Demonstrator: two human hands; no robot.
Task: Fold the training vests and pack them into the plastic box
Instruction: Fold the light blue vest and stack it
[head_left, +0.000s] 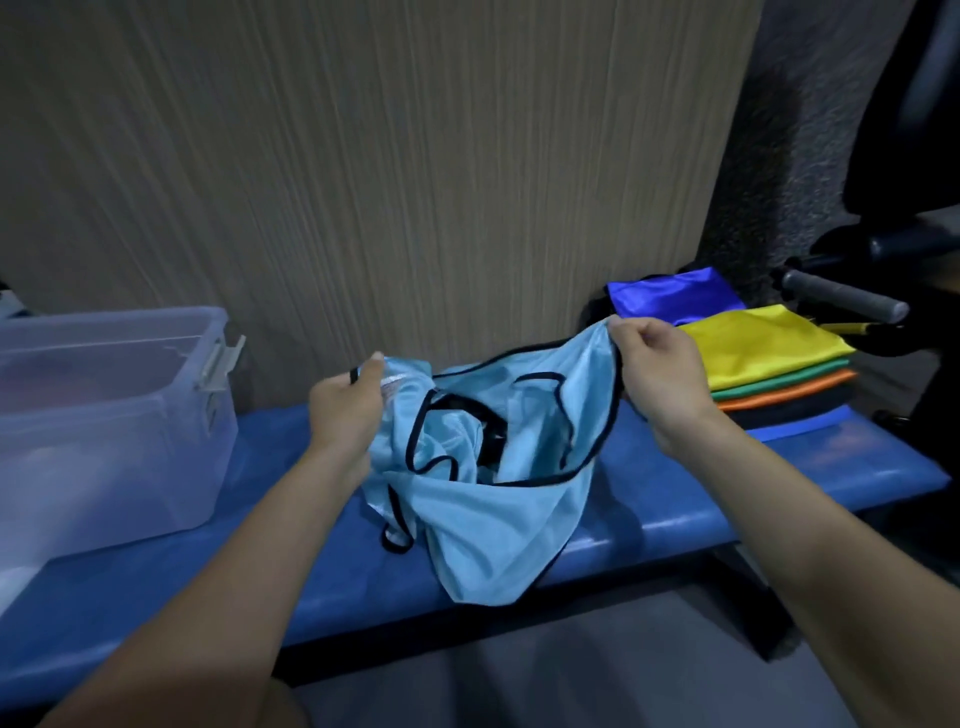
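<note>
The blue bench (675, 499) carries all items. At its centre, the light-blue vest (498, 514) hangs crumpled, 1 corner over the near edge. The left hand (345, 410) and right hand (657, 371) each pinch its black-trimmed rim. Recommended: draw the rim taut, lay flat, align edges. Left of the vest, the plastic box (104, 415) stands open. At the bench's right end lies the stacked vests (769, 364).

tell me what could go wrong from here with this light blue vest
1. The light blue vest is bunched, its black trim twisted; held only at two edges by the left hand and right hand, it may fold crooked.
2. Its lower corner hangs over the bench front edge, so it could slide toward the floor if released.
3. The stack lies close by the right hand; a wide sweep might knock it askew.
</note>
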